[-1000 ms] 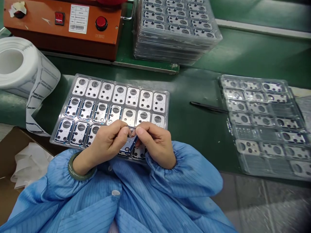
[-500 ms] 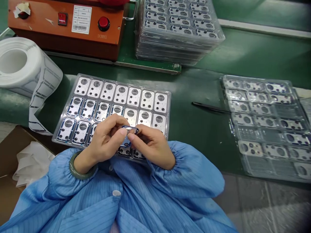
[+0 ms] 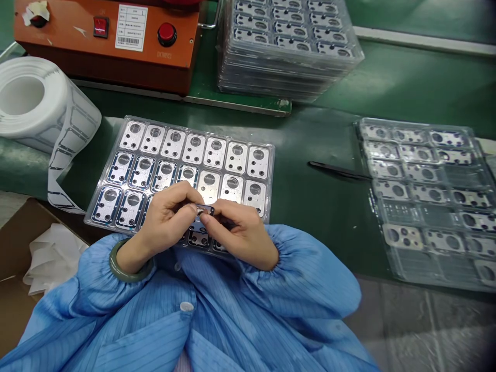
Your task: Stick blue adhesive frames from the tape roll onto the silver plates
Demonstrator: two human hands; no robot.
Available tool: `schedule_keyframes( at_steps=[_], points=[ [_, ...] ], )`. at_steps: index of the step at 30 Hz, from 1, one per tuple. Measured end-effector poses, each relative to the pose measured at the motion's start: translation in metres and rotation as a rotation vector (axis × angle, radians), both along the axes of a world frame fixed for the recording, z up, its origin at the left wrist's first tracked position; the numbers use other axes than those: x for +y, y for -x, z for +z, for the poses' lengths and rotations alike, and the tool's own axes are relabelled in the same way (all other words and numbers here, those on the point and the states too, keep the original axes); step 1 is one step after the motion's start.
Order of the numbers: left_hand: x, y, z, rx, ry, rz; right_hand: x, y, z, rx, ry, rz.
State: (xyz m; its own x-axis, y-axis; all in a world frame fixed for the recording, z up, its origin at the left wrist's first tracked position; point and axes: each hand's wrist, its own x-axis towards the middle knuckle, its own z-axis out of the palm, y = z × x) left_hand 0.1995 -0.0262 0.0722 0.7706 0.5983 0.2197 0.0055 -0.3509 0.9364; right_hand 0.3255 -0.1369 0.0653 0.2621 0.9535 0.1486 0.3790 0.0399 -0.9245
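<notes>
Both my hands hover over the near edge of a clear blister tray (image 3: 199, 130) holding rows of silver metal camera-style plates, some edged in blue. My left hand (image 3: 166, 219) and my right hand (image 3: 240, 232) pinch a small blue-edged plate (image 3: 204, 210) between their fingertips, just above the tray. My fingers hide most of that plate and the tray's nearest row. A green bangle (image 3: 129, 261) circles my left wrist, and blue striped sleeves (image 3: 310, 289) cover both arms.
Black tweezers (image 3: 339, 170) lie beside a second clear tray (image 3: 414, 124) on the right. Behind stand a stack of trays (image 3: 287, 51) and an orange machine (image 3: 104, 41). A white label roll (image 3: 34, 98) sits left, above a cardboard box (image 3: 19, 258).
The small plate has turned from a steep tilt to a flatter position between my fingertips, and my hands have drawn closer together. The view has shifted slightly.
</notes>
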Motion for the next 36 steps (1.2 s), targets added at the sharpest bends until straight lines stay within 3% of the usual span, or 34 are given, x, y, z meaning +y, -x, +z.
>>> schedule_keyframes(
  at_steps=[4,10,13,21,30,36],
  points=[
    [-0.002,0.001,0.000,-0.037,0.085,0.026,-0.002,-0.001,0.001,0.139,0.086,-0.038],
    [-0.005,-0.001,-0.009,-0.062,0.246,0.277,-0.003,-0.003,0.004,0.194,0.127,0.031],
    [-0.004,-0.003,-0.011,-0.077,0.251,0.327,-0.002,-0.003,0.004,0.195,0.093,0.049],
    [-0.007,-0.005,-0.008,-0.098,0.168,0.338,-0.004,-0.004,0.000,0.216,0.092,0.041],
    [-0.008,-0.007,-0.017,-0.127,0.093,0.333,-0.007,-0.008,-0.003,0.153,0.106,0.009],
    [-0.004,-0.012,-0.025,-0.080,-0.070,0.236,-0.001,-0.005,-0.010,0.204,0.057,-0.277]
  ],
)
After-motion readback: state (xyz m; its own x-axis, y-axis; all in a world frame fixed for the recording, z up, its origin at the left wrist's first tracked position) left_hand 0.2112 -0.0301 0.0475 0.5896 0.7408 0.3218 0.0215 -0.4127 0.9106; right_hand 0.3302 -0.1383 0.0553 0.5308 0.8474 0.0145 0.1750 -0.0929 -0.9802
